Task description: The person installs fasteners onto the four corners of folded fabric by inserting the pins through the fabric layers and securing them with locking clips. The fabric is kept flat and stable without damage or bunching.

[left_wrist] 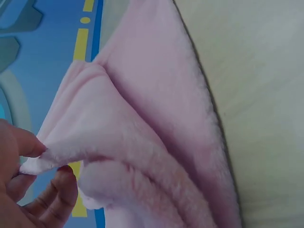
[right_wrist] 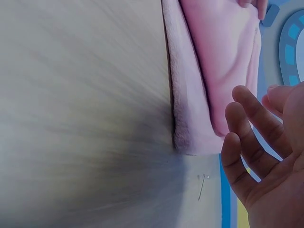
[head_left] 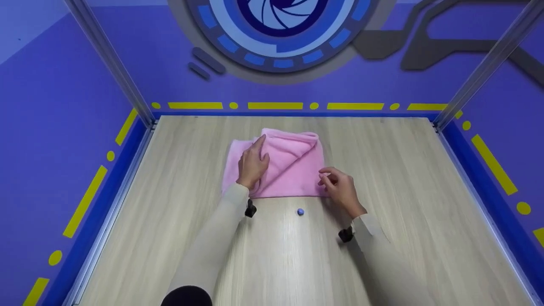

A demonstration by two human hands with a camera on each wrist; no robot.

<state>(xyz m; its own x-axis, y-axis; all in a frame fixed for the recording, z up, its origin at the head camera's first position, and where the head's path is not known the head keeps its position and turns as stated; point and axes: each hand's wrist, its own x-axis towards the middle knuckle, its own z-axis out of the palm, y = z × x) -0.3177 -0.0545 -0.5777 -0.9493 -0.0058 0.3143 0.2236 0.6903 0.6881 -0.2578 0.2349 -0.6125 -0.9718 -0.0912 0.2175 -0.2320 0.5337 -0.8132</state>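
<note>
**A:** So where's the pink towel (head_left: 293, 170) at? It's seen lying in the middle of the wooden table (head_left: 408, 221), a bit toward the far side, partly folded, with one layer lifted and draped diagonally over the rest.

**B:** Yep. A corner of that upper layer is pinched by the left hand (head_left: 252, 163). In the left wrist view the fold (left_wrist: 52, 152) is plainly nipped between thumb and fingers, and the cloth is raised off the lower layer there.

**A:** And the right hand (head_left: 340, 189)? It's found at the near right corner of the towel, just beside the edge. Nothing is gripped by it as far as can be told.

**B:** Agreed. In the right wrist view the right fingers (right_wrist: 247, 142) are loosely spread and a little bent, hovering close to the towel's edge, with a gap visible between them and the cloth. So: relaxed, holding nothing.

**A:** A small blue dot (head_left: 300, 211) is also spotted on the table, near of the towel, between the two wrists. What it is can't be made out.

**B:** Purple walls (head_left: 63, 127) with yellow dashes (head_left: 275, 105) are seen around the table, too.
</note>
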